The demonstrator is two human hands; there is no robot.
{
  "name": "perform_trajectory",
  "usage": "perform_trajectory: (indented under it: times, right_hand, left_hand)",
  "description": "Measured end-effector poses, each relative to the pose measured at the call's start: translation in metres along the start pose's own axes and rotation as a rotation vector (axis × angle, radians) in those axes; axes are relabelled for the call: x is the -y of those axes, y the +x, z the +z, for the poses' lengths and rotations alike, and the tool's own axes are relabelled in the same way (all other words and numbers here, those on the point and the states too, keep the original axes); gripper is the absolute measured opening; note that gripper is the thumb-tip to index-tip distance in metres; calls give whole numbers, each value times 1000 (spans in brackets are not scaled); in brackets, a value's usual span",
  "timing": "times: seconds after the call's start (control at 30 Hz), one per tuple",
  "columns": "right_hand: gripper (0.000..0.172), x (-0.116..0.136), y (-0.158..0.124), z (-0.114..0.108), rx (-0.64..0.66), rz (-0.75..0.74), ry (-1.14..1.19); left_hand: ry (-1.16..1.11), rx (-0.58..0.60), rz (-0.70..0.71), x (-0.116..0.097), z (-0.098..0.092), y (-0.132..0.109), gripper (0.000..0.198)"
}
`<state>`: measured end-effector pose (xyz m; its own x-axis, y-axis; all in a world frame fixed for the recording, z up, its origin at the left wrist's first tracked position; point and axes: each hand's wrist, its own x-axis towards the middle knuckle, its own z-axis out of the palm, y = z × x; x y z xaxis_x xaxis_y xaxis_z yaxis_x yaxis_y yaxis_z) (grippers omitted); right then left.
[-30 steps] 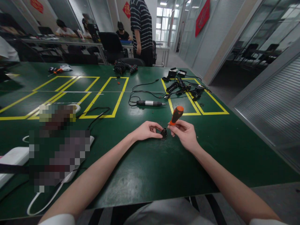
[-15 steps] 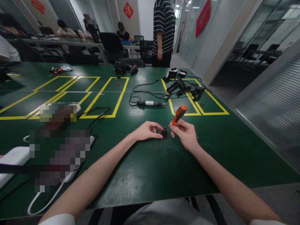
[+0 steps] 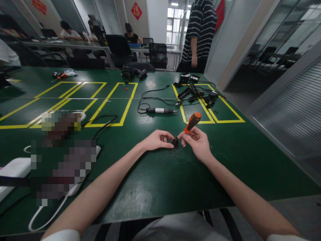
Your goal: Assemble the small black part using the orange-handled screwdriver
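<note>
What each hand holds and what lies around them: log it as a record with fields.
Left hand: fingers around a small black part at the table surface
Right hand: holds an orange-and-dark handled tool, handle tilted; its tip cannot be made out
Beyond the hands: black-and-silver cylindrical tool with a black cable
Farther right: cluster of black parts
Surface: green table with yellow lines
</note>
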<state>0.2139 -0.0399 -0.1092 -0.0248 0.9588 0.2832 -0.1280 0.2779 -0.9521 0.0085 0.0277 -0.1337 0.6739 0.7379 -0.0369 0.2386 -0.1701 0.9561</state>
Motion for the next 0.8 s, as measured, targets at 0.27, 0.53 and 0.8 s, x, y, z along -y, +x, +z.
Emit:
perform_trajectory:
  times: [0.27, 0.53, 0.8]
  right_hand:
    - [27, -4, 2, -2, 35, 7, 22]
    - [26, -3, 1, -1, -6, 8, -21]
    - [29, -4, 2, 0, 10, 2, 38]
  left_hand:
    - [-6, 10, 2, 0, 0, 0, 47]
    - [-8, 10, 7, 1, 0, 1, 48]
    - [-6, -6, 16, 3, 0, 1, 47]
